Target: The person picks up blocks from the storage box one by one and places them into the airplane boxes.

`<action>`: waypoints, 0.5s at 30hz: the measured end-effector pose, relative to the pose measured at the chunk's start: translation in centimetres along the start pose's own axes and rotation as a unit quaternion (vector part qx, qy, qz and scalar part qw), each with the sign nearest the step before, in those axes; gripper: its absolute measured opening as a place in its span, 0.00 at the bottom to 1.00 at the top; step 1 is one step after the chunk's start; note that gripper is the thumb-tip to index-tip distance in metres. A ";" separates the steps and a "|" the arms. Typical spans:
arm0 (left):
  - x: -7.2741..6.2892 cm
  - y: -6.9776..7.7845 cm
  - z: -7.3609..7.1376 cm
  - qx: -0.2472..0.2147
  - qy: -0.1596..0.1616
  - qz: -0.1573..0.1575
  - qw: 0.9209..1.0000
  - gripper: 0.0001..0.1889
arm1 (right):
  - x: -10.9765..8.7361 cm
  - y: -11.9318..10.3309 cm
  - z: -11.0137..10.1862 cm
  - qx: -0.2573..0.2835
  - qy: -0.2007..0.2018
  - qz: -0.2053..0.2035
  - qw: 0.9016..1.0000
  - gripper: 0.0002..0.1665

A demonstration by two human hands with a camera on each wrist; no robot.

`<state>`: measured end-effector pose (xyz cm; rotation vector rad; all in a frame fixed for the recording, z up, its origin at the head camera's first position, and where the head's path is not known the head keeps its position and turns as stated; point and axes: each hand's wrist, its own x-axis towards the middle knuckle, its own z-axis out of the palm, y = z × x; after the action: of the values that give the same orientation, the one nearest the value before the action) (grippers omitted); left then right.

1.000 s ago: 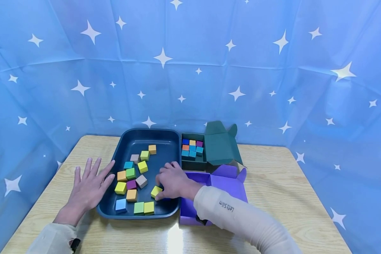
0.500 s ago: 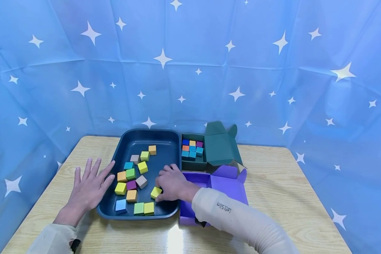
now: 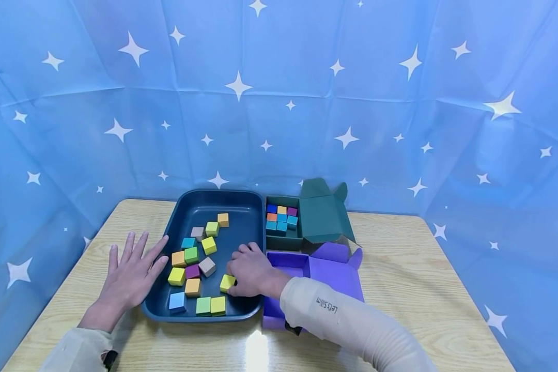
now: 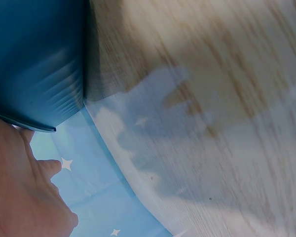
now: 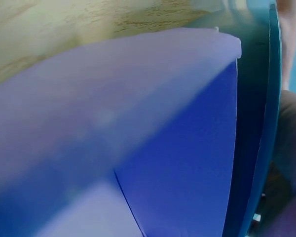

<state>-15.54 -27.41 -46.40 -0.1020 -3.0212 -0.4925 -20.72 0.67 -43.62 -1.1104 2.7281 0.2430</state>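
A dark blue tray holds several coloured cubes. At its right front, my right hand has curled fingers and pinches a yellow cube; part of the cube is hidden by the hand. My left hand lies flat with fingers spread over the tray's left rim and holds nothing. Close to the pinched cube are a pale wooden cube and a lime cube. In the left wrist view the left hand is beside the tray wall. The right wrist view shows the right hand past the tray rim.
A purple box with its lid open stands right of the tray, partly under the right forearm. Behind it, a green box with an open lid holds several cubes. A star-patterned blue curtain surrounds the wooden table.
My right hand and the yellow cube have shifted very slightly left and toward the front of the tray. The left hand has stayed in place.
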 end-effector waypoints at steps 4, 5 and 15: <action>0.0 0.0 0.1 0.000 0.002 0.001 1.000 0.32 | -0.1 0.0 -0.1 0.003 0.003 0.001 1.000 0.22; 0.0 0.0 0.1 0.000 0.002 0.001 1.000 0.32 | -0.2 0.0 -0.2 0.004 0.005 0.001 1.000 0.22; 0.0 0.0 0.0 0.000 -0.002 0.000 1.000 0.32 | -0.7 0.8 -2.5 0.031 0.026 0.013 0.999 0.20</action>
<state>-15.51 -27.41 -46.36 -0.1018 -3.0252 -0.4933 -21.05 1.13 -40.95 -1.0797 2.7764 0.1334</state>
